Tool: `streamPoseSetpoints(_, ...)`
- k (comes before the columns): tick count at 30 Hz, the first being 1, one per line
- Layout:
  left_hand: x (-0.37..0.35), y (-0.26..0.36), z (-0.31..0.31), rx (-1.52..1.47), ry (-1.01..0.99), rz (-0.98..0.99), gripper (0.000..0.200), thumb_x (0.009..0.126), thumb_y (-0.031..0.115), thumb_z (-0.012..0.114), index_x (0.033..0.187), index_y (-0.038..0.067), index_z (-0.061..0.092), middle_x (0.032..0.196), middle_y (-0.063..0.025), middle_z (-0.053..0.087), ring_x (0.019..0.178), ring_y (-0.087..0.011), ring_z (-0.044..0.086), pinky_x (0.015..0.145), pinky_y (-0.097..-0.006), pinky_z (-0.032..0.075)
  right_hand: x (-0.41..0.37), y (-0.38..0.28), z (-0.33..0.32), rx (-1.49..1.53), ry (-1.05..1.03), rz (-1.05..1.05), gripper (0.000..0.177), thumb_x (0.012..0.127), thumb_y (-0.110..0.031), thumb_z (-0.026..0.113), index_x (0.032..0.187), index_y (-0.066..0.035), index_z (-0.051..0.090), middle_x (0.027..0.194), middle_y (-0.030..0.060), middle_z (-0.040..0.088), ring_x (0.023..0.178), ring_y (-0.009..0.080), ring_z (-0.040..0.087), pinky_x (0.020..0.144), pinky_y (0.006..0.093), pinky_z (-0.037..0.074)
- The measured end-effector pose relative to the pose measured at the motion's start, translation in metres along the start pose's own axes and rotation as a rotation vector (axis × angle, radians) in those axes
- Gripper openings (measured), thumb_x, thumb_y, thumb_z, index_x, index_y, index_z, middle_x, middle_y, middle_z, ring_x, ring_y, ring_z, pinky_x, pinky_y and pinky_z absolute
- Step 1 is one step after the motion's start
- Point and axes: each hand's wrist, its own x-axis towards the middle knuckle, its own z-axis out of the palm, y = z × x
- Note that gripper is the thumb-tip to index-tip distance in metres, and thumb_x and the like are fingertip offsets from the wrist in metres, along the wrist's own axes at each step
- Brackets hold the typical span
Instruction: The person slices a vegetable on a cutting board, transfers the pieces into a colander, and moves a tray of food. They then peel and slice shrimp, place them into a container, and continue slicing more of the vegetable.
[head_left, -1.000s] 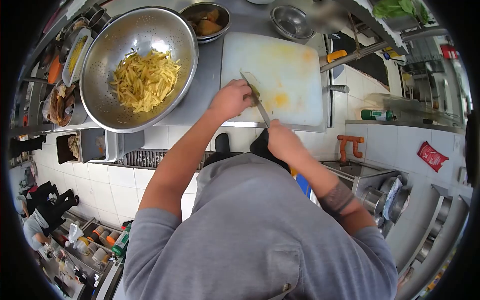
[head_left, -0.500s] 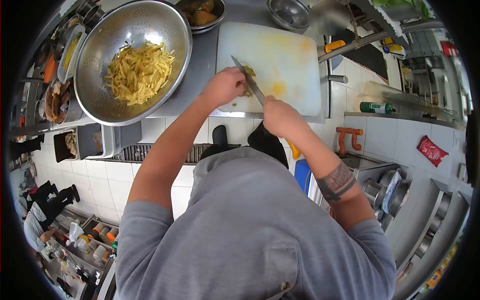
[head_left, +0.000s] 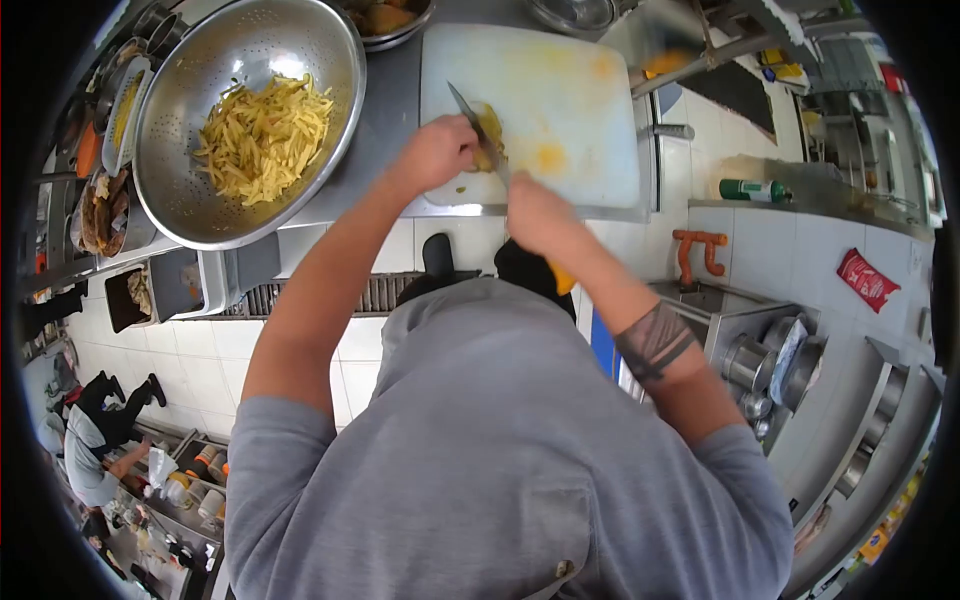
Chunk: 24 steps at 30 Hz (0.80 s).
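My right hand (head_left: 543, 214) is wrapped round a kitchen knife (head_left: 480, 125) with a yellow handle, its blade slanting up and left across the near left part of the white cutting board (head_left: 590, 110). Curled beside the blade, my left hand (head_left: 438, 154) presses on yellow-green food (head_left: 489, 124). Cut pieces of it lie along the blade's right side; the part under my fingers is hidden. To the left stands a large steel colander (head_left: 350, 100) with a heap of yellow-green strips (head_left: 265, 140) in it.
Metal bowls (head_left: 575, 14) stand beyond the board, one of them holding brownish-orange food. Dark bins (head_left: 128, 297) sit below the counter at left. Another person (head_left: 90, 450) is at a far counter at lower left. Pots (head_left: 750, 362) fill a rack at right.
The knife and right hand have shifted left and toward my body relative to the board. More cut pieces show right of the blade. The whole view has moved slightly.
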Motion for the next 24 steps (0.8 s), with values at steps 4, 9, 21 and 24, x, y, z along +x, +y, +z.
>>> streamPoseSetpoints(4, -0.001, 0.003, -0.011, 0.022, -0.067, -0.063, 0.01, 0.085, 0.007, 0.07, 0.093, 0.002, 0.071, 0.099, -0.0144, 0.069, 0.099, -0.0368, 0.067, 0.087, -0.0469, 0.056, -0.026, -0.006, 0.011, 0.02, -0.016, 0.045, 0.023, 0.092, -0.001, 0.055, 0.112, 0.011, 0.058, 0.092, 0.0315, 0.073, 0.088, 0.0469, 0.075, 0.079, 0.0559, 0.059)
streamPoseSetpoints(9, -0.006, -0.003, -0.005, 0.027, -0.076, 0.026, 0.011, 0.086, 0.008, 0.069, 0.095, 0.001, 0.072, 0.099, -0.0151, 0.069, 0.101, -0.0366, 0.067, 0.089, -0.0466, 0.056, -0.014, -0.027, -0.037, 0.12, -0.144, 0.1, 0.027, 0.088, 0.003, 0.054, 0.112, 0.014, 0.055, 0.095, 0.0386, 0.071, 0.094, 0.0518, 0.073, 0.086, 0.0576, 0.057)
streamPoseSetpoints(21, 0.002, -0.006, -0.014, 0.071, -0.156, 0.033, 0.012, 0.089, 0.01, 0.068, 0.097, 0.003, 0.073, 0.105, -0.0137, 0.071, 0.106, -0.035, 0.067, 0.092, -0.0464, 0.056, -0.013, -0.009, 0.025, 0.167, 0.01, 0.091, 0.024, 0.092, -0.004, 0.057, 0.111, 0.01, 0.056, 0.101, 0.0355, 0.073, 0.098, 0.049, 0.074, 0.084, 0.056, 0.059)
streamPoseSetpoints(24, -0.001, -0.003, -0.016, 0.07, -0.172, 0.04, 0.012, 0.089, 0.01, 0.069, 0.097, 0.003, 0.073, 0.104, -0.0134, 0.071, 0.106, -0.0348, 0.067, 0.092, -0.0461, 0.056, -0.022, -0.037, -0.037, 0.243, -0.288, 0.173, 0.027, 0.093, -0.003, 0.055, 0.116, 0.01, 0.054, 0.104, 0.0353, 0.073, 0.099, 0.0504, 0.074, 0.087, 0.0565, 0.058)
